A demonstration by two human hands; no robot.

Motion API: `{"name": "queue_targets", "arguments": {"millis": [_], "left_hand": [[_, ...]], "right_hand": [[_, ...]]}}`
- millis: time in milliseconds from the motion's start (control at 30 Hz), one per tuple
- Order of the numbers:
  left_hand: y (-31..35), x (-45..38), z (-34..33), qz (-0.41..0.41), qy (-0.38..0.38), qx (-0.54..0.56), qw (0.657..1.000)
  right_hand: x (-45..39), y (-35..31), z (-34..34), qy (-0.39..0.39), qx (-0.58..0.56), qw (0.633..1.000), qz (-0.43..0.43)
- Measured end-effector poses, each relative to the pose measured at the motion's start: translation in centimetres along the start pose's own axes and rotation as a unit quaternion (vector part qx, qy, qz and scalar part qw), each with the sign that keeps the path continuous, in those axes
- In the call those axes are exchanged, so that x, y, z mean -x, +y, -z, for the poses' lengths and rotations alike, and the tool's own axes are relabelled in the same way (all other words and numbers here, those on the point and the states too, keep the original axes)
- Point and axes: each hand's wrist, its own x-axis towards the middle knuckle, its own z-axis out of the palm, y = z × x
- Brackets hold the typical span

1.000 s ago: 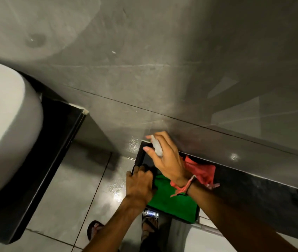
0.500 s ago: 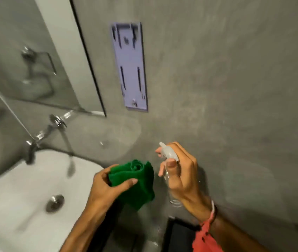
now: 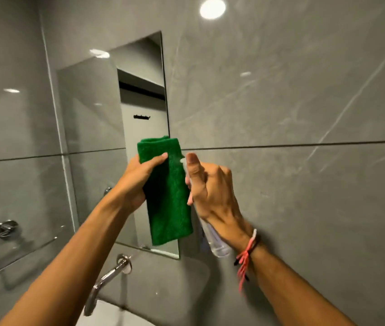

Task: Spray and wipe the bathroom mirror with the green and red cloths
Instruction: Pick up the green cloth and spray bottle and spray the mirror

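Note:
The bathroom mirror (image 3: pixel 107 109) hangs on the grey tiled wall, straight ahead and slightly left. My left hand (image 3: pixel 137 182) grips a folded green cloth (image 3: pixel 167 194), which hangs down in front of the mirror's lower right part. My right hand (image 3: pixel 208 189) is closed around a clear spray bottle (image 3: pixel 215 241); its nozzle is at the top, beside the cloth, with my forefinger raised over it. The red cloth is out of view.
A chrome tap (image 3: pixel 107 281) juts from the wall below the mirror, over a white basin (image 3: pixel 116 316) at the bottom edge. A chrome towel ring (image 3: pixel 3 243) is fixed to the left wall. Red threads are tied round my right wrist (image 3: pixel 248 252).
The view swung up from the floor-level shelf to the mirror. My left hand lifted the green cloth off the shelf and my right hand raised the spray bottle to mirror height.

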Motion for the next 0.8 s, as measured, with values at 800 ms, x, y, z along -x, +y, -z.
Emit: {"name": "queue_targets", "arguments": {"millis": [800], "left_hand": [[-0.6, 0.5, -2.4, 0.052, -0.007, 0.069, 0.996]], "right_hand": [[8.8, 2.1, 7.6, -0.06, 0.013, 0.998, -0.021]]}}
